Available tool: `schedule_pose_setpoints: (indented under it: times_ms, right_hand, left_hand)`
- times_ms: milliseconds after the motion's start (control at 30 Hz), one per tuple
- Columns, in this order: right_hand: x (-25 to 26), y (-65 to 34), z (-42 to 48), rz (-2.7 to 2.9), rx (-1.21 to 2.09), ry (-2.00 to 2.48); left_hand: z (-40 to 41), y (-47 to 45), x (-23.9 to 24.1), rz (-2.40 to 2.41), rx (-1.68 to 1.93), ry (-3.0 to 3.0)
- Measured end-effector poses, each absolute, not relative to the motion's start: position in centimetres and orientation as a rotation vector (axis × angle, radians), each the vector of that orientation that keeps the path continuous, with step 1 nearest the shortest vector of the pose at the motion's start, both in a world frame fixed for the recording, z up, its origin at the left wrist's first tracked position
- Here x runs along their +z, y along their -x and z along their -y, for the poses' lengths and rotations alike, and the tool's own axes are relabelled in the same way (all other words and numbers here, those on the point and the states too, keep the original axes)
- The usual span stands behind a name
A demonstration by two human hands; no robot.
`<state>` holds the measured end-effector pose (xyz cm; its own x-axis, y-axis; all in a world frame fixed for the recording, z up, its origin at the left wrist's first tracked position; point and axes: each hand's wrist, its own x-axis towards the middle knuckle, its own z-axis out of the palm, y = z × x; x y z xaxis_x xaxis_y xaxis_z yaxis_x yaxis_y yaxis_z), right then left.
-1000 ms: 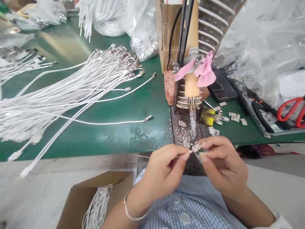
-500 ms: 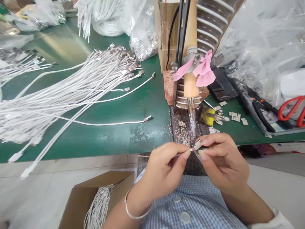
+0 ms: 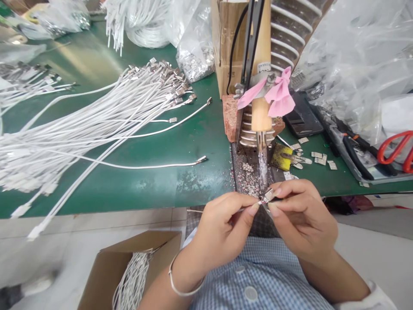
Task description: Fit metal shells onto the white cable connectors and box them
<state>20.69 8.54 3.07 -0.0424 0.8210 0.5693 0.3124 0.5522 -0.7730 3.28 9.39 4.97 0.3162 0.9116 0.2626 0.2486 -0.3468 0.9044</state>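
My left hand [image 3: 227, 224] is closed, thumb and index finger pinching the wire end of a cable whose length is mostly hidden. Between the two hands is a small metal USB connector [image 3: 268, 196], with short coloured wires at its left end. My right hand [image 3: 301, 219] is closed too, its fingertips gripping the connector's right end. Directly above, the tip of a soldering iron [image 3: 262, 161] points down, touching or very near the connector; I cannot tell which. The iron's wooden handle is clamped upright, with a pink ribbon [image 3: 280, 99] tied at the clamp.
White cables with metal plugs [image 3: 106, 116] lie heaped on the green table [image 3: 206, 189]. Solder crumbs [image 3: 248, 176] surround the iron's base. Right of it are a yellow sponge [image 3: 281, 157], loose connectors [image 3: 319, 158], a phone [image 3: 303, 114] and red-handled scissors [image 3: 395, 148]. A cardboard box [image 3: 106, 271] holds more cables below.
Both hands keep their grip on the parts under the iron tip, almost unmoved. The view has shifted very slightly. A blurred shoe has come into view at the lower left.
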Motion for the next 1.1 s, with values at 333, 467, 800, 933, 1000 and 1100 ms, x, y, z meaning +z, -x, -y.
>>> schedule_pose_setpoints:
  times_ms: [333,467,800,933,1000,1100]
  right_hand:
    - [2.73,-20.82,-8.37,1.658,0.541,1.011]
    - [2.66,-21.07,-8.10,1.704,0.562,1.009]
    - [2.70,-20.98,-7.87,1.605,0.668,1.001]
    - [2.66,-20.90,-7.89,1.583,0.671,0.996]
    - [2.66,-20.83,-7.95,1.580,0.658,1.000]
    - [2.68,-20.76,-8.04,1.576,0.637,1.028]
  left_hand:
    - [-9.02,-3.08,4.90,-1.057,1.011,-1.772]
    - [-8.85,-2.92,4.75,-1.065,0.965,-1.760]
    - [-8.74,-2.92,4.65,-1.080,0.974,-1.755]
    - [-8.82,-3.04,4.68,-1.088,1.007,-1.750]
    - [-8.84,-3.04,4.71,-1.099,1.001,-1.747]
    - [-8.84,-2.99,4.71,-1.104,0.997,-1.750]
